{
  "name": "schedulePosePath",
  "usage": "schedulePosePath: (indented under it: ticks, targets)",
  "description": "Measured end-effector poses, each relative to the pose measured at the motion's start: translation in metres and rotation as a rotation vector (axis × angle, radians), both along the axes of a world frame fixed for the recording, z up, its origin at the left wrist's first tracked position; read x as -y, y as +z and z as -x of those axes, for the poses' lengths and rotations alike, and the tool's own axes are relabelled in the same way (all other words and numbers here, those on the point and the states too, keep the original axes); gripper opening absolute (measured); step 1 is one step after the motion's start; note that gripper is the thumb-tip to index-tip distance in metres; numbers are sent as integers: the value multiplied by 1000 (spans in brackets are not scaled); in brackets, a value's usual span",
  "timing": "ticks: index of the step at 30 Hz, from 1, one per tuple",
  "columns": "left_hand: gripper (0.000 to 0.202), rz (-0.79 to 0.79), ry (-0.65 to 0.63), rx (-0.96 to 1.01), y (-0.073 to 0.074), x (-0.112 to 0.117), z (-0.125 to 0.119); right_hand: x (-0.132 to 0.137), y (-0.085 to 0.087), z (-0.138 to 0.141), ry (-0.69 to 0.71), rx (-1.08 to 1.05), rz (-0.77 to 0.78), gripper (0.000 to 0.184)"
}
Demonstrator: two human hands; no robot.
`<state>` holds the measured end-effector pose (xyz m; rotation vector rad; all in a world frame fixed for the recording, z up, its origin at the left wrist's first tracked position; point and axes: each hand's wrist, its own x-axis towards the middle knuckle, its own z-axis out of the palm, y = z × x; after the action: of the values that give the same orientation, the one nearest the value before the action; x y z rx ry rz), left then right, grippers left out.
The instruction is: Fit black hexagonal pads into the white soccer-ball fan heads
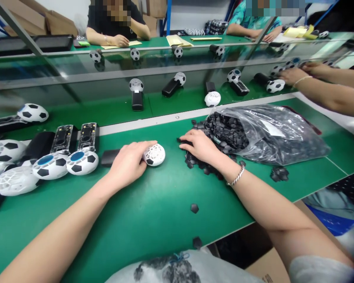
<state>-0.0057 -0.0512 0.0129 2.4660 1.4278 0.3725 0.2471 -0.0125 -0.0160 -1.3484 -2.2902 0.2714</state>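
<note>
My left hand [129, 162] lies over a small fan with a white football-patterned head [155, 154] and a black handle [109, 157], fingers curled on it against the green table [153, 212]. My right hand [200, 147] rests palm down on a heap of small black hexagon pieces [221, 129] that spills from a clear plastic bag [271, 133]. Its fingertips press into the pieces; whether they pinch one is hidden.
Several football fans and open fan bodies [73, 157] lie at the left. Loose black pieces [194, 208] sit near the front edge. More fans [136, 92] ride the conveyor behind. Another person's arms [318, 84] reach in at right; two people sit across.
</note>
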Motion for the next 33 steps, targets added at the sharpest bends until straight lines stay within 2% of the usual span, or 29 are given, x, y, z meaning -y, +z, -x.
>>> schedulePosePath:
  ticks: [6, 9, 11, 13, 15, 18, 22, 25, 28, 30, 33]
  targets:
    - [64, 17, -35, 36, -2, -2, 1, 17, 7, 14, 160, 124, 32, 6]
    - [64, 34, -29, 25, 1, -2, 1, 22, 11, 13, 111, -14, 23, 6]
    - [65, 62, -25, 20, 3, -2, 1, 21, 11, 8, 62, -73, 73, 9]
    - [64, 98, -28, 21, 4, -2, 3, 19, 10, 5, 21, -43, 88, 8]
    - [64, 117, -28, 30, 5, -1, 5, 14, 11, 6, -1, 4, 27, 6]
    - [64, 108, -17, 47, 4, 2, 6, 5, 15, 16, 67, 40, -46, 10]
    - [64, 89, -6, 61, 3, 5, 5, -9, 10, 35, 210, 283, -60, 15]
    - [64, 77, 4, 54, 3, 5, 4, -16, 2, 43, 232, 469, -128, 16]
    - [64, 72, 11, 49, 4, 5, 4, -19, -1, 46, 209, 548, -200, 13]
    - [64, 72, 8, 55, 3, 5, 3, -17, 1, 45, 160, 496, -171, 11]
    - [65, 66, 28, 49, 2, 4, 2, -4, 7, 42, 130, 186, -32, 8]
